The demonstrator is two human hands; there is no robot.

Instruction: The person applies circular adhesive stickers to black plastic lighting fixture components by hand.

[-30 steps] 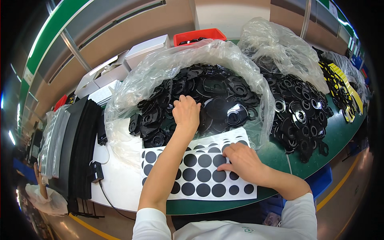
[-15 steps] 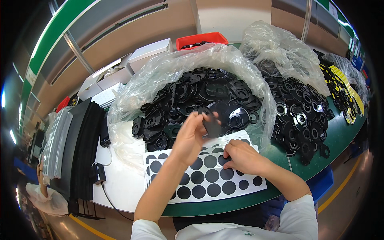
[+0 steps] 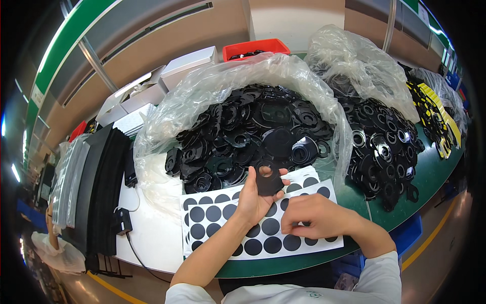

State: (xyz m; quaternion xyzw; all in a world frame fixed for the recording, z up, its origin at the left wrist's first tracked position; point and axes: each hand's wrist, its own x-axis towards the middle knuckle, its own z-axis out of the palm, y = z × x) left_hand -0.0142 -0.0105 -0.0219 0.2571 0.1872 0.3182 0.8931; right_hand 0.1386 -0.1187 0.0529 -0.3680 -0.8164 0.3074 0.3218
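My left hand [image 3: 257, 200] grips a flat black plastic part with a round hole [image 3: 268, 183], its broad side facing up. Under both hands lie white sheets of round black stickers [image 3: 212, 213], dots in rows. Low over the right half of the top sheet, my right hand [image 3: 316, 215] has its fingers curled together; what they pinch, if anything, is hidden. Beyond the hands a large heap of black plastic parts [image 3: 238, 137] spills from a clear plastic bag [image 3: 177, 109].
Farther right lies a second heap of black ring parts [image 3: 379, 147] with its clear bag [image 3: 349, 61]. Black-and-yellow pieces [image 3: 433, 116] are beyond it. Black sheets [image 3: 98, 187] stand on the left near a black adapter [image 3: 123, 221]. White boxes [image 3: 190, 66] and a red bin [image 3: 255, 49] line the back.
My left hand has come nearer with the black part and turned it face up. My right hand has shifted slightly right and nearer, its fingers now curled, and the top sheet has moved slightly.
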